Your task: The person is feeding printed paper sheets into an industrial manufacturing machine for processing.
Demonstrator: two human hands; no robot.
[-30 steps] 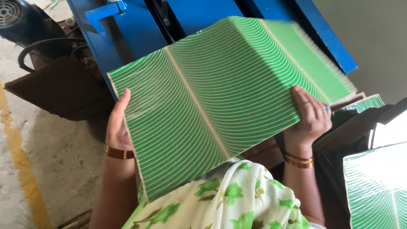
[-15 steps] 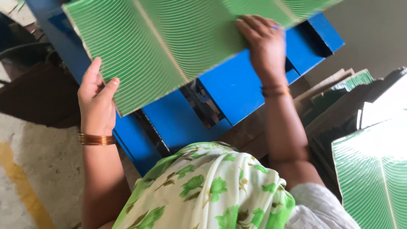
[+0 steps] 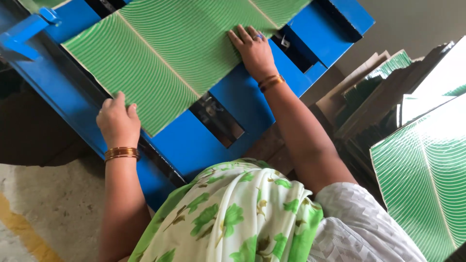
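The right hand [image 3: 253,48] lies flat, fingers spread, on the green sheet [image 3: 179,53]; the left hand [image 3: 116,122] pinches its near edge. The sheet already rests on the blue machine [image 3: 233,111], apparently not yet fed in. More sheets [image 3: 427,174] wait right.

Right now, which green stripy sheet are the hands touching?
The big green sheet lying flat on the blue machine; left hand and right hand press it. The other green sheets stand untouched at right.
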